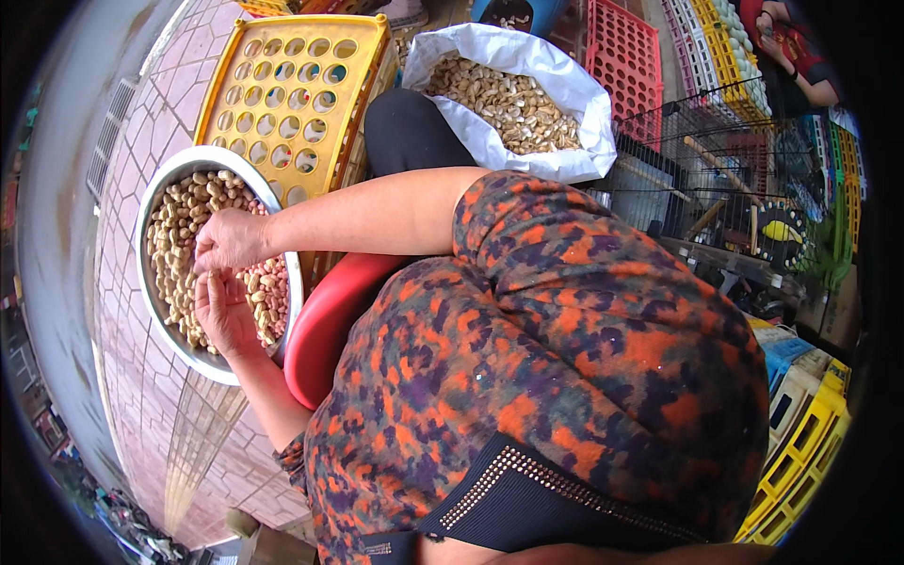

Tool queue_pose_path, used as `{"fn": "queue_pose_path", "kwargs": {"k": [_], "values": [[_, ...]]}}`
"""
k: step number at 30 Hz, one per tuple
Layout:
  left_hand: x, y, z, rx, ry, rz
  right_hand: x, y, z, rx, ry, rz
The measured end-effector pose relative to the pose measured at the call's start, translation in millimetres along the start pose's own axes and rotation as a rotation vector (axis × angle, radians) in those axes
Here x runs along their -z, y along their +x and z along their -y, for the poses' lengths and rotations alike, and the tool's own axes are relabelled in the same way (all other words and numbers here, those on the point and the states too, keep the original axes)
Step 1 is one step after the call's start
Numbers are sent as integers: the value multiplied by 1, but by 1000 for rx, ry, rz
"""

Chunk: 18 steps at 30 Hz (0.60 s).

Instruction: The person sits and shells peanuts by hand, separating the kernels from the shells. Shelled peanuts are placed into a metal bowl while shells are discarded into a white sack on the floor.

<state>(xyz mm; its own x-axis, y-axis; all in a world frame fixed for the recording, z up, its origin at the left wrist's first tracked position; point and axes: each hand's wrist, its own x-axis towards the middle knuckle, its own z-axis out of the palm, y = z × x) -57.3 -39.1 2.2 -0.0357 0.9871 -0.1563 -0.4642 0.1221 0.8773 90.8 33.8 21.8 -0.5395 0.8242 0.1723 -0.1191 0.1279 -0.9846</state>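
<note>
My right hand reaches over a metal basin, its fingertips close against those of my left hand. The fingers of both hands are bent together, and whatever may lie between them is hidden. Unshelled peanuts fill the left side of the basin. Shelled pink peanut kernels lie along its right side, mixed with some whole pods. A white sack with its mouth rolled open holds peanut shells, beyond my black-clad knee.
A yellow plastic crate with round holes stands beside the basin. Red plastic curves close by my left forearm. Right of the sack are a red perforated crate and a wire cage. Another person is at the upper right.
</note>
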Motion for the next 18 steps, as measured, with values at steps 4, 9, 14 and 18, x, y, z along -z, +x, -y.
{"fn": "queue_pose_path", "kwargs": {"k": [4, 9, 14, 18], "values": [[6, -2, -6, 2, -128, -41, 32, -15, 2, 236, 89, -275], [5, -4, -5, 22, -98, -116, 207, -103, -33, -157, -285, -844], [2, 0, -1, 18, 16, -56, 261, -230, -97, -700, -1440, -474], [5, -2, -1, 40, 10, -62, 212, -252, -134, -845, -642, -404]]}}
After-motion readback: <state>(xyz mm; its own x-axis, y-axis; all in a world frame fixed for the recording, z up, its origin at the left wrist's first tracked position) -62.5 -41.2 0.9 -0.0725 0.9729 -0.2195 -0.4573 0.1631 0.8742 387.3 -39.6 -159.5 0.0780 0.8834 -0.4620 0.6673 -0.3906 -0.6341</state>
